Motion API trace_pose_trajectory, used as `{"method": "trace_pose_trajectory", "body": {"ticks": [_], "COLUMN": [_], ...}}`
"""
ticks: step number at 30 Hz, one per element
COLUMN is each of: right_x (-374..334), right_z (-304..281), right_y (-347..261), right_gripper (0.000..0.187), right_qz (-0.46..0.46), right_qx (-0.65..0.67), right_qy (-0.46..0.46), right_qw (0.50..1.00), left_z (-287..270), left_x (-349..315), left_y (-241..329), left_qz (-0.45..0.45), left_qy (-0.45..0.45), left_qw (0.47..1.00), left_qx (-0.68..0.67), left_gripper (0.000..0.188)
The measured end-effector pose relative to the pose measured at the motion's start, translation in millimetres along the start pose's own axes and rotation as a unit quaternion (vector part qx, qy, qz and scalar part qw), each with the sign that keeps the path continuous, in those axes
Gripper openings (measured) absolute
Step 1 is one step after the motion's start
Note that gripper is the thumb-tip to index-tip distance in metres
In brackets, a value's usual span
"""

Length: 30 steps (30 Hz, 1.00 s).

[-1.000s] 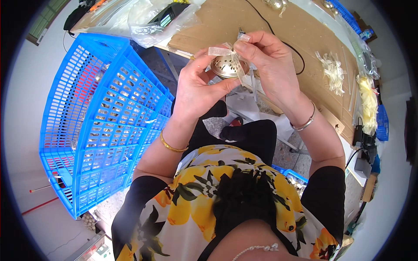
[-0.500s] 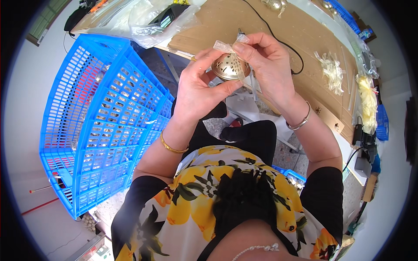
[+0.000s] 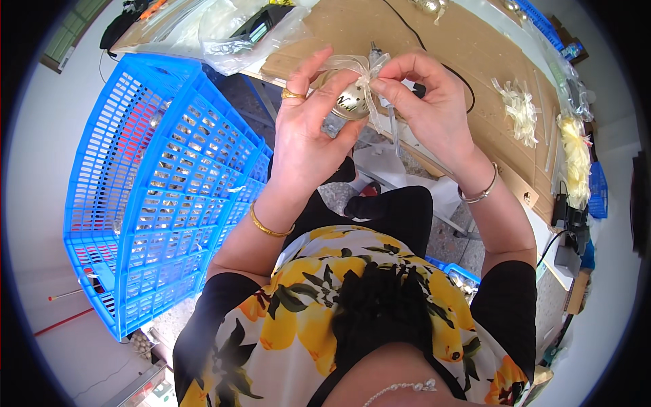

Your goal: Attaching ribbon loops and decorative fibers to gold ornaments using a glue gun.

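Observation:
A round gold bauble with cut-out stars (image 3: 348, 102) is held up over the near edge of the table. My left hand (image 3: 308, 122) wraps round its left side, thumb below and fingers above. A sheer whitish ribbon bow (image 3: 367, 72) sits at the top of the bauble, its tails hanging down over it. My right hand (image 3: 426, 102) pinches the bow's right loop between thumb and fingertips. Just behind the bow stands a small grey tool tip (image 3: 375, 51), partly hidden by the ribbon.
Tall blue plastic crates (image 3: 169, 197) stand at my left, with shiny baubles inside. Cardboard (image 3: 488, 47) covers the table, crossed by a black cable (image 3: 415, 34). Cut ribbon bundles (image 3: 519, 112) and a longer pale yellow pile (image 3: 574, 159) lie at right. Clear plastic bags (image 3: 251, 41) lie far left.
The ribbon now shows as a bow with spread loops. The bauble has turned in my left hand, whose fingers have lifted, and my right hand has shifted slightly right and down.

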State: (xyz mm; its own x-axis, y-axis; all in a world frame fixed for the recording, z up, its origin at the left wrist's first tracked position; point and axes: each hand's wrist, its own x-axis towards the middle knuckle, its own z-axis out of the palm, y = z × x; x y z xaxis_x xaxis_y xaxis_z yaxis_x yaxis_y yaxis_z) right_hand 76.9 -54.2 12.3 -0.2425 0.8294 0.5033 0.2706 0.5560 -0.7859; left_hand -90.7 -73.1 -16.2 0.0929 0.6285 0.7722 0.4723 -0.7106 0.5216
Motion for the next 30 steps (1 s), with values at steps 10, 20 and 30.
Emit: {"method": "trace_pose_trajectory", "body": {"ticks": [10,20,30], "right_x": [-0.1,0.7,4.4], "right_z": [1.7,2.0,-15.4], "right_y": [1.0,0.4,-3.2], "right_gripper": [0.008,0.008,0.026], "right_qz": [-0.014,0.001,0.113], "right_qx": [-0.002,0.006,0.102], "right_qy": [-0.009,-0.025,-0.047], "right_qw": [1.000,1.000,0.987], "left_z": [2.7,3.9,12.2], "left_x": [-4.3,-3.3,-8.5], "left_y": [-3.9,-2.0,-19.7], "left_qz": [0.058,0.008,-0.204], "left_qy": [0.024,0.017,0.007], "left_qw": [0.994,1.000,0.898], "left_qx": [0.085,0.024,-0.390], "left_gripper": [0.050,0.055,0.056]}}
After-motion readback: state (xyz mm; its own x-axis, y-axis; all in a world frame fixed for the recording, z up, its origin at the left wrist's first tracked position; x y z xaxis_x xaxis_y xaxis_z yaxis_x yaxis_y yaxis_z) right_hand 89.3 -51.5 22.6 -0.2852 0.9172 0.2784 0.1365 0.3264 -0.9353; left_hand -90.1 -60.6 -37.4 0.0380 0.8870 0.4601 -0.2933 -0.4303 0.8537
